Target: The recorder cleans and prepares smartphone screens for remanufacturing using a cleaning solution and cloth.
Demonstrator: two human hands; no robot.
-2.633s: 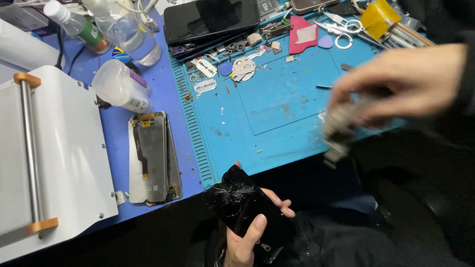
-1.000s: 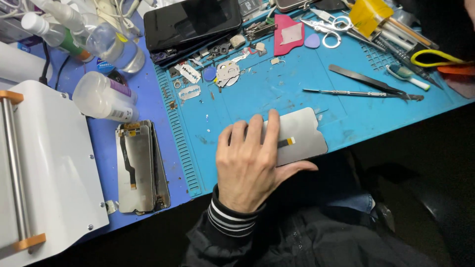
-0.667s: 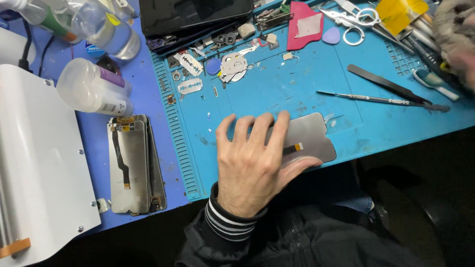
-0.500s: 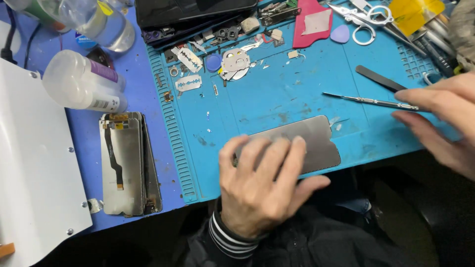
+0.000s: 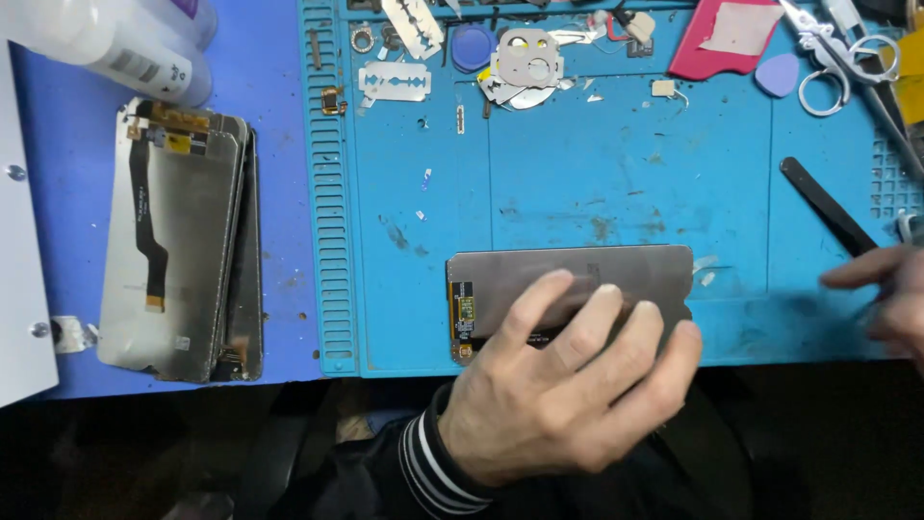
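Observation:
A grey phone display panel [image 5: 568,270] lies flat near the front edge of the blue work mat [image 5: 597,164], with a small flex connector at its left end. My left hand [image 5: 568,385] rests on it from the front, fingers spread and pressing it down. My right hand [image 5: 890,299] is blurred at the right edge, just beyond the lower end of a black flat tool [image 5: 828,207]. Whether it holds anything is unclear.
Two stacked display panels [image 5: 178,241] lie left of the mat beside a white machine [image 5: 19,241] and a plastic bottle [image 5: 115,43]. Razor blades [image 5: 395,82], small metal parts [image 5: 525,63], a red pad [image 5: 727,39], a blue pick [image 5: 778,75] and scissors [image 5: 828,48] line the mat's far side.
My left hand put the panel on the mat and stays pressed on it. My right hand came in from the right toward a thin metal tool, which no longer lies on the mat.

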